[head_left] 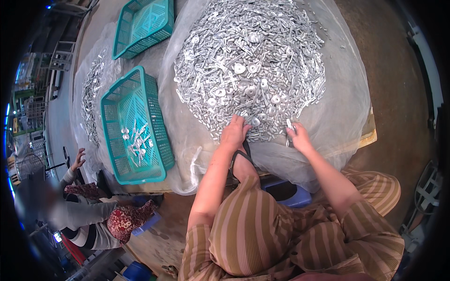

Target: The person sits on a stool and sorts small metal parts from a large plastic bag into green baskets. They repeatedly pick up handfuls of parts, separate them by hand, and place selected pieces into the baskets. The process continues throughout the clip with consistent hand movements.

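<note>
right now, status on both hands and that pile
Left hand flat on the metal-parts pile, palm down. Right hand pinching a few pieces at pile edge. Teal basket left, nothing blocking.

The left hand (234, 132) buries its fingertips in the near edge of the metal-parts pile (251, 61), so its grip stays unclear. The upper teal basket (143, 25) is cut off by the picture's top edge. Parts in the right hand (299, 136) are too small to identify.

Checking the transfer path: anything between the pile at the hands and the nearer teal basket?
Nothing visible. The left hand rests on the pile of metal parts; the right hand holds a few. Only bare plastic sheet lies between the pile and the basket.
</note>
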Tool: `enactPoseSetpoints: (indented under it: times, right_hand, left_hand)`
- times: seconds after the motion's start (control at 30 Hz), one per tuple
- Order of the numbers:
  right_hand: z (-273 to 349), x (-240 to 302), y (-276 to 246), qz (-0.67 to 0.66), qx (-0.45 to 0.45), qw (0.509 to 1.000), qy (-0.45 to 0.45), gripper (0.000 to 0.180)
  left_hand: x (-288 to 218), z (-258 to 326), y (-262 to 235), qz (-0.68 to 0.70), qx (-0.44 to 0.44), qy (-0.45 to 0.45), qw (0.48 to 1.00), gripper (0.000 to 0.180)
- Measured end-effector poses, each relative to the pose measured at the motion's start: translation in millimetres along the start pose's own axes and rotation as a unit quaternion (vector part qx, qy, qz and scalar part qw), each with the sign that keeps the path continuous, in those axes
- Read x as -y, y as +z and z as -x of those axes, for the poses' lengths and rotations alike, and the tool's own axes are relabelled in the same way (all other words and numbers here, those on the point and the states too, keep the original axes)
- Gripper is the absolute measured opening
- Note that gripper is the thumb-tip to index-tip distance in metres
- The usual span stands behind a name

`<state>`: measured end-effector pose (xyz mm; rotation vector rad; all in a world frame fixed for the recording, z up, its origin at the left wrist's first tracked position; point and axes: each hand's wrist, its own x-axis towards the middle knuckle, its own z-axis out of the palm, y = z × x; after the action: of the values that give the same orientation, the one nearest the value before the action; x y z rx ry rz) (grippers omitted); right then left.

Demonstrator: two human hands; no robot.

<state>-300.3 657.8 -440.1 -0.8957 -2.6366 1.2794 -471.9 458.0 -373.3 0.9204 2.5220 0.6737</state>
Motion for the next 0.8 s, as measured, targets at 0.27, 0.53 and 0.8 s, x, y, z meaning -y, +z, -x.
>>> enactPoseSetpoints:
  times: [0.27,0.53,0.8]
  right_hand:
    - [-0.9,35.4,-40.2,-0.322,0.131,0.894,0.284,0.023]
    - [18.9,23.2,-9.5,0.053,-0.065,0.989,0.123,0.027]
    - [26.4,48.4,-7.5,0.203,0.087,0.967,0.126,0.024]
  left_hand:
    - [-20.8,10.1,15.4,-0.169,0.079,0.115,0.976,0.034]
    - [1.0,11.4,28.4,-0.147,0.072,0.146,0.976,0.025]
    - [5.8,7.1,17.2,0.034,0.022,0.066,0.997,0.014]
